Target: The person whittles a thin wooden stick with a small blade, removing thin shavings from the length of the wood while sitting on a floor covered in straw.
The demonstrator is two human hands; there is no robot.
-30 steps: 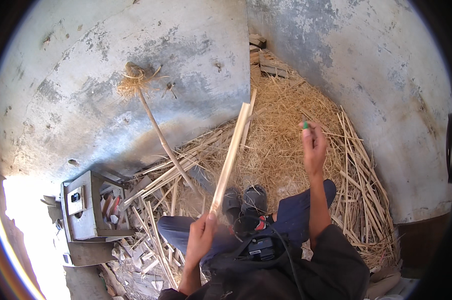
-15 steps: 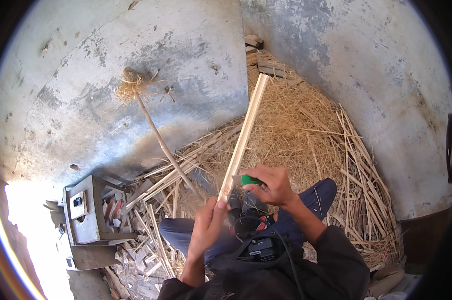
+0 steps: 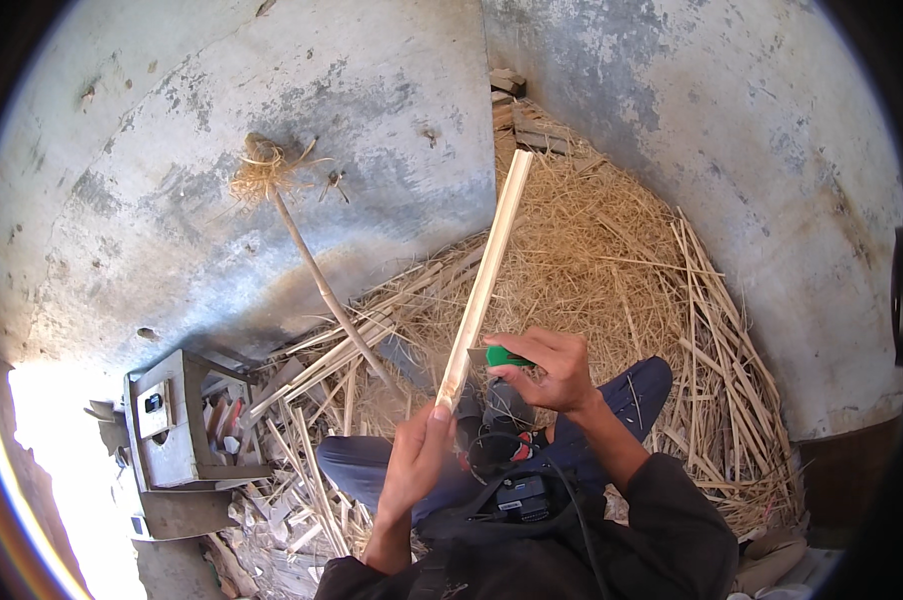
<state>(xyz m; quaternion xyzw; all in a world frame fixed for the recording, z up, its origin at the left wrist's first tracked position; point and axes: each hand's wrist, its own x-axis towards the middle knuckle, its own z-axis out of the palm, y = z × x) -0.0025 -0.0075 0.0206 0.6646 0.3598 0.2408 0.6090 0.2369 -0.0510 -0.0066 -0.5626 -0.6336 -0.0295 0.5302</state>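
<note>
A long pale split-bamboo strip (image 3: 487, 275), hollowed like a shallow channel, slants up and away from my lap. Its near end is gripped in my left hand (image 3: 417, 452), thumb lying along the top. My right hand (image 3: 552, 372) is closed around a green-handled knife (image 3: 508, 356). The short blade points left and meets the strip's right edge, a little above my left thumb. A brownish node mark shows on the strip near that thumb. Part of the knife's handle is hidden by my fingers.
Straw-like shavings (image 3: 592, 240) heap up in the corner ahead. Split strips (image 3: 737, 410) lie along the right. A stick (image 3: 317, 275) with a fibre-wrapped head leans on the left wall. A worn wooden box (image 3: 177, 425) with tools stands left. A cable (image 3: 579, 520) crosses my lap.
My right hand and the knife have shifted slightly to the right. The strip's far end has tipped a little to the left. My left hand keeps its hold.
</note>
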